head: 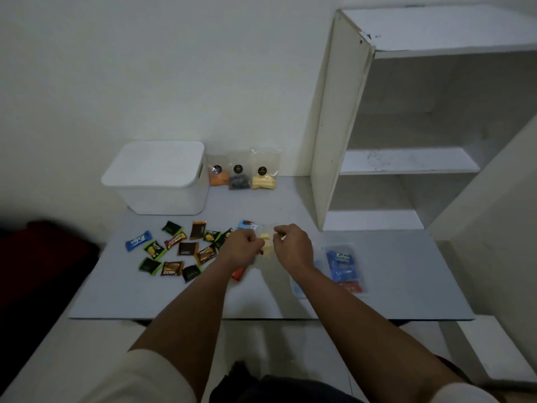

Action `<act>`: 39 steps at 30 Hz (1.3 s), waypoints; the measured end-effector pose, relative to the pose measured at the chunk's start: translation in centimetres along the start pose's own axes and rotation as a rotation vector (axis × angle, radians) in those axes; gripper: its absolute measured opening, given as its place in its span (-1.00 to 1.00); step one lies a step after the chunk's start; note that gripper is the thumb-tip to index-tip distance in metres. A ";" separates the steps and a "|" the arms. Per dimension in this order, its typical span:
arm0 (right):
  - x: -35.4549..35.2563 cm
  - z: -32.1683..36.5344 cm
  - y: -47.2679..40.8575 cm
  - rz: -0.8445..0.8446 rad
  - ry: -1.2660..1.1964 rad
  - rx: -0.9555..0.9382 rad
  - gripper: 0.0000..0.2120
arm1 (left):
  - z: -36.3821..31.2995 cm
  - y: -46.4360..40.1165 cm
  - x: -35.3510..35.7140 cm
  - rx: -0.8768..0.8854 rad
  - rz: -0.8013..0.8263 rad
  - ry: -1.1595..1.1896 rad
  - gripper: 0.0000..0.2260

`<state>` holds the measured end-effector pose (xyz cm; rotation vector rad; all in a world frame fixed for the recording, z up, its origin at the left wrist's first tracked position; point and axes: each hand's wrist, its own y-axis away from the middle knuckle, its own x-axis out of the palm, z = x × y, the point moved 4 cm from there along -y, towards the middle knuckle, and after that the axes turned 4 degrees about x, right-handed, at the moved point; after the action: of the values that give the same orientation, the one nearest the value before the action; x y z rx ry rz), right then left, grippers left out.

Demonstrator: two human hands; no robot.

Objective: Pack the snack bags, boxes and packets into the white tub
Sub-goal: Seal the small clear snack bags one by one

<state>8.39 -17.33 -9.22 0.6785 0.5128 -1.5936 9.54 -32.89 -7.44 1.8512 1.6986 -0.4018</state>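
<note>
A white tub [162, 196] with its lid [157, 162] on stands at the back left of the grey board. My left hand [242, 248] and my right hand [292, 245] both grip a clear bag of yellow snacks [266, 238] just above the board's middle. Several small dark, green and brown packets [180, 248] and a blue one [139, 240] lie spread to the left of my hands. A clear pack with blue and red bars [343, 267] lies to the right. Three clear snack bags [245, 173] lean on the wall beside the tub.
A white shelf unit [406, 135] stands at the right, its side panel reaching the board's back right. An orange packet [238, 273] lies partly under my left forearm. A dark red object [43, 251] sits off the board's left edge.
</note>
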 end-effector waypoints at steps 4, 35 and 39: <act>0.9 2.6 -0.3 -0.009 -0.024 0.005 -0.69 | 0.5 -0.7 -2.8 0.058 -0.079 -0.148 -0.72; 4.0 14.5 -4.3 0.205 -0.741 0.158 -0.80 | 5.0 -8.1 -15.6 0.106 0.028 0.577 -0.82; 4.5 14.3 -5.3 0.224 -0.744 0.181 -0.78 | 5.1 -8.6 -15.6 0.137 0.067 0.488 -0.79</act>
<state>0.94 -29.50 -2.24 0.2220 -0.2490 -1.5530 -0.22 -48.31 -4.11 2.2326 1.9495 -0.0340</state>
